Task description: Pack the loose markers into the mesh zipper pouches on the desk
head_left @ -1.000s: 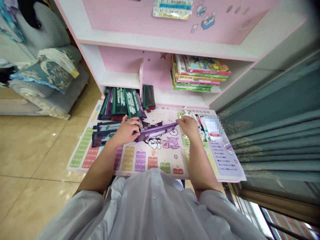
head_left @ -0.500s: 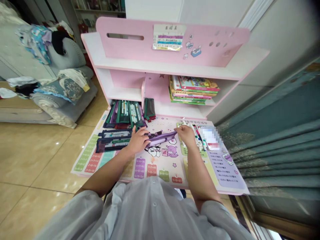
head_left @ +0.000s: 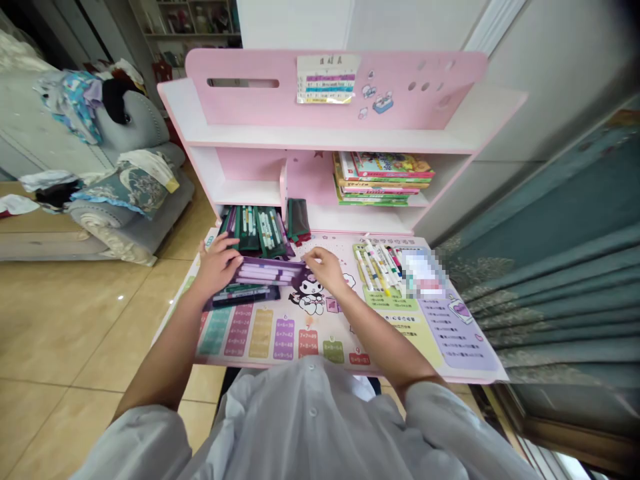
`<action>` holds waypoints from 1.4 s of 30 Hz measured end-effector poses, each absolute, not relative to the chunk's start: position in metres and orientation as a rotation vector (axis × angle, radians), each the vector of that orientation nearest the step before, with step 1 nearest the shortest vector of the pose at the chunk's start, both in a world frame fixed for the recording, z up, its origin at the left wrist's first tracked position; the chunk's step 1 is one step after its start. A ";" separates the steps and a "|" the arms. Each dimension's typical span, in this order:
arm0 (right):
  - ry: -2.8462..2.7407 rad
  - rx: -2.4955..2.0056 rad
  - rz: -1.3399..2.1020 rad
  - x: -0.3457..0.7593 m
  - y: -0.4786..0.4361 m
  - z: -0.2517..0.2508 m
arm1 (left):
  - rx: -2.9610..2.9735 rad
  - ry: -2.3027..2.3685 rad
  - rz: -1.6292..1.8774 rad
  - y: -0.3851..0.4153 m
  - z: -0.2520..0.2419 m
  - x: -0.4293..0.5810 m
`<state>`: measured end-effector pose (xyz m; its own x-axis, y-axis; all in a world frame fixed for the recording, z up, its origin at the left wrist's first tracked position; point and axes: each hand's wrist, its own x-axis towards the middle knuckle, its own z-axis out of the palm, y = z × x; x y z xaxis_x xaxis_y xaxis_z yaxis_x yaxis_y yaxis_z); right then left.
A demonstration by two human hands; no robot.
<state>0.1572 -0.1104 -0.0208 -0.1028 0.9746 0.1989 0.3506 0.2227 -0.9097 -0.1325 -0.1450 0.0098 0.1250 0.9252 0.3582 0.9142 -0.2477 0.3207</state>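
A purple mesh pencil pouch (head_left: 273,273) with several light purple markers inside is stretched between my hands over the left half of the desk. My left hand (head_left: 219,265) grips its left end, fingers bent over the edge. At the right end, my right hand (head_left: 325,270) pinches the corner between thumb and fingers. Partly under the purple pouch lies a dark pouch (head_left: 250,297) with green markers. Just behind, green-edged mesh pouches (head_left: 257,230) filled with markers are piled together. Several loose white-barrelled markers (head_left: 377,263) lie to the right of my right hand.
A small dark green pouch (head_left: 299,219) leans at the shelf's foot. Stacked books (head_left: 383,179) sit in the pink and white shelf unit (head_left: 325,137) behind the desk (head_left: 310,353). A sofa with clothes (head_left: 130,167) is on the left, a teal curtain (head_left: 550,280) on the right.
Both hands have moved left with the purple pouch, which is now over the dark pouches. Its marker-filled side now faces up more. My view has shifted slightly.
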 end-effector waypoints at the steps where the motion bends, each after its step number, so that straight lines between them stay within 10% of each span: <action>1: -1.663 -1.270 0.859 0.144 -0.108 -0.019 | 2.292 1.957 0.794 -0.144 0.006 -0.145; 26: -1.793 -1.379 0.207 0.098 -0.040 -0.067 | 1.762 2.502 0.886 -0.143 -0.045 -0.172; 42: -2.200 -1.502 -0.042 0.140 0.006 -0.075 | 2.205 2.036 1.040 -0.139 -0.028 -0.029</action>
<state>0.1399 0.0064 -0.0755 -0.2878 0.8720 0.3961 0.8864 0.3991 -0.2347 -0.0286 -0.1389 -0.0282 -0.0356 0.8784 0.4765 0.9010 -0.1781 0.3956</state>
